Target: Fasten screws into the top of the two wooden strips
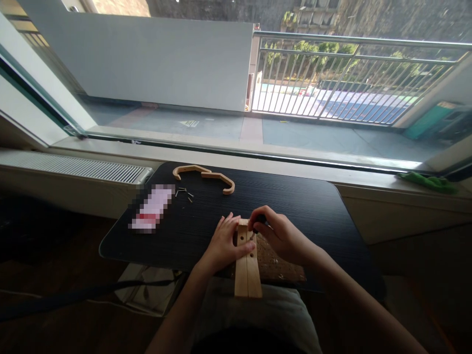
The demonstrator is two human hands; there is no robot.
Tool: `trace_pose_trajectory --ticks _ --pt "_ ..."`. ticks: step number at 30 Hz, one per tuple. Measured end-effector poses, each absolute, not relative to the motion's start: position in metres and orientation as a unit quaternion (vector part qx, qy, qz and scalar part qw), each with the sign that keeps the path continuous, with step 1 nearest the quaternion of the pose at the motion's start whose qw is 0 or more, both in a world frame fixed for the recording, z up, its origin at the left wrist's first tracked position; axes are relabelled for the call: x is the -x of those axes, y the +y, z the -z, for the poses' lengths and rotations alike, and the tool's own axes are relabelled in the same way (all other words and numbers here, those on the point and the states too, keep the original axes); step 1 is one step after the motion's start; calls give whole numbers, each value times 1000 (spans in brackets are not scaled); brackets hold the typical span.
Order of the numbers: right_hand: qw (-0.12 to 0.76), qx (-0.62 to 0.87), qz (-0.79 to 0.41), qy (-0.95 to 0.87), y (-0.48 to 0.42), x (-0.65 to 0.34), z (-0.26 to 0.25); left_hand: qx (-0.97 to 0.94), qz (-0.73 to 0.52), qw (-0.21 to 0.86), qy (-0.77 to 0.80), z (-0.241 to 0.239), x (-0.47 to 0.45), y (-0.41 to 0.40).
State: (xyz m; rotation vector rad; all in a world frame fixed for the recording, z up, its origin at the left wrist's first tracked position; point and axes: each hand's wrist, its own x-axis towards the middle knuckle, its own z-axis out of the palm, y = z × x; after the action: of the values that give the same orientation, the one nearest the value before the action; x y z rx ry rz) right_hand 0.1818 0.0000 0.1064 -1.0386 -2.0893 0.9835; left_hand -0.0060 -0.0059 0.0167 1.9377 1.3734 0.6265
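Note:
A pale wooden bar [248,273] made of two joined strips lies on the black table [317,206], its near end over the table's front edge. My left hand [225,242] wraps round its far end, thumb across the top. My right hand [277,235] is pinched shut on a small dark object I cannot make out, right at the bar's far end. A perforated wooden panel [275,260] lies under my right wrist.
Two curved wooden pieces [206,176] lie at the table's far side, with a few small screws [184,193] beside them. A blurred pink-white packet [152,208] sits to the left. A radiator grille [73,167], window sill and green cloth [429,182] lie beyond.

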Motion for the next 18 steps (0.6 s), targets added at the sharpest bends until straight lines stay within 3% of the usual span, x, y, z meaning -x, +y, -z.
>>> trace_pose_trajectory --ticks 8,18 --pt "215 363 -185 -888 5 -186 -134 -745 -250 330 523 -15 7 -6" --pt "116 402 -131 -899 9 -185 -143 -745 -245 330 524 -15 7 -7"
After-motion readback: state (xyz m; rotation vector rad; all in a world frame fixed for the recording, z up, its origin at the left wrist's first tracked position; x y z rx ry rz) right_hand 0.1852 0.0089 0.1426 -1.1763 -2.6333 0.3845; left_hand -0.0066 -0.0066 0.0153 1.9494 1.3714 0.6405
